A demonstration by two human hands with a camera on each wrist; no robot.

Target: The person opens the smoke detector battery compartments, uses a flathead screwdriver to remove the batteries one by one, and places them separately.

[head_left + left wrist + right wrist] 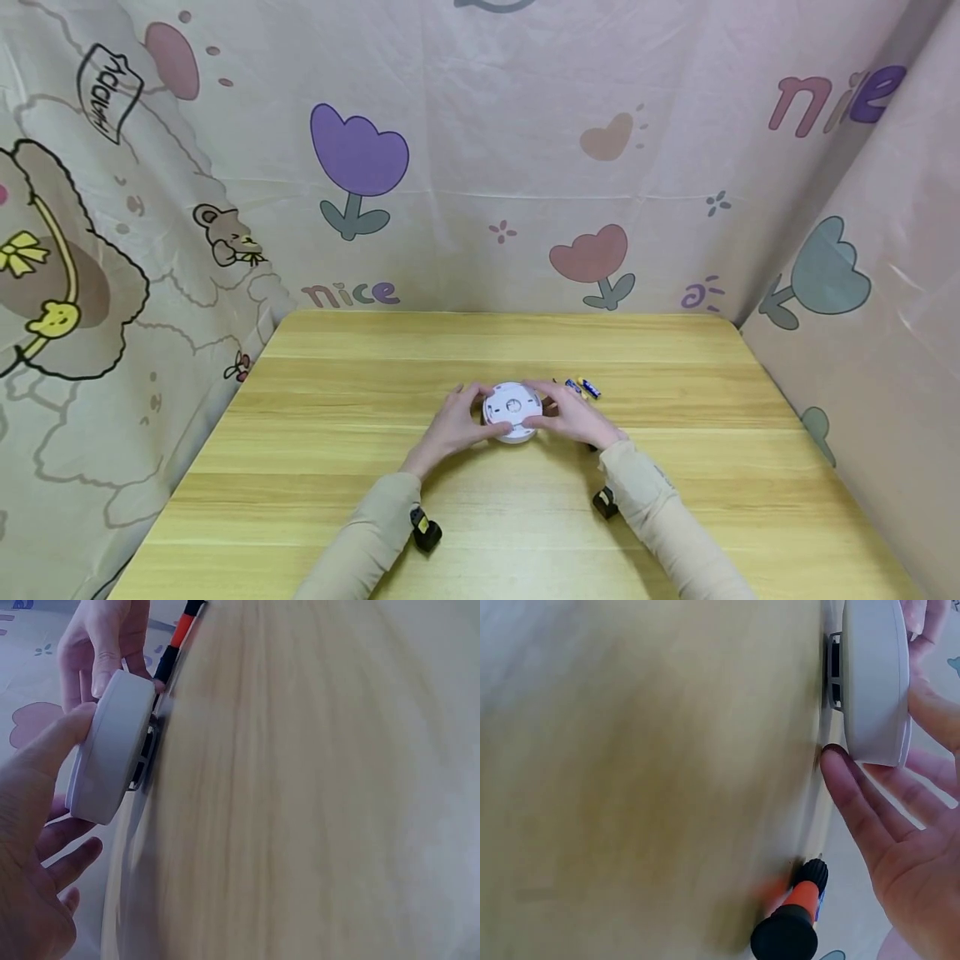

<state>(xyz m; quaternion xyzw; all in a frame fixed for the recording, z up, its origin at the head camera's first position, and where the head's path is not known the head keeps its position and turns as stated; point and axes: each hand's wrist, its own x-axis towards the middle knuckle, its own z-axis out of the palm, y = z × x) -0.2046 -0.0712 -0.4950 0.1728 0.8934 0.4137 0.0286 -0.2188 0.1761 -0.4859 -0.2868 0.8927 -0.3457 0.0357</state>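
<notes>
A round white smoke detector [513, 412] is held between both hands near the middle of the table, its flat marked side facing up. Its slotted dome faces the wooden surface, as the left wrist view of the smoke detector [112, 754] shows. My left hand [457, 423] grips the left rim, thumb on the near upper edge. On the opposite rim my right hand [573, 415] holds it, with the thumb on top and fingers around the side. Whether the dome touches the table, I cannot tell.
Beyond the right hand lie small blue batteries [590, 388]. A screwdriver with an orange and black handle [804, 900] lies beside the right hand, mostly hidden by that arm in the head view. The wooden table [337, 392] meets printed curtains at its back and sides.
</notes>
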